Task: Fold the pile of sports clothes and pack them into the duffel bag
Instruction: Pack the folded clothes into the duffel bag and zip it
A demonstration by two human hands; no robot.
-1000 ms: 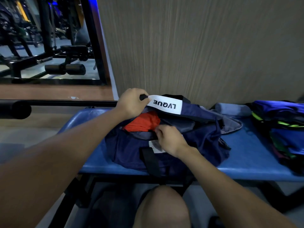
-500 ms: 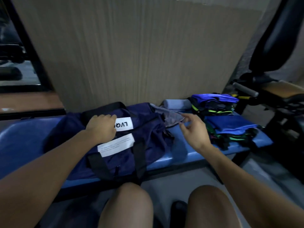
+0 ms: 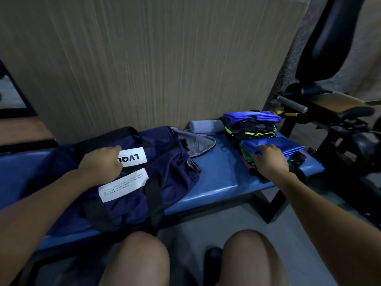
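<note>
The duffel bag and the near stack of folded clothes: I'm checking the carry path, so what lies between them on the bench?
Head view: mostly bare blue bench between duffel bag and near stack; the bag's grey flap spills onto it.

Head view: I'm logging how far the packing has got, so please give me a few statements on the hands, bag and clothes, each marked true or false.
1. The left hand rests on top of the navy duffel bag, by its white label. True.
2. The right hand is inside the bag. False: it is on the nearer stack of folded clothes, at the blue garment on top.
3. The folded clothes lie to the right of the bag on the blue bench. True.
4. A second stack of clothes sits behind the nearer one. True.
5. All the clothes are packed. False: two stacks remain on the bench.
</note>
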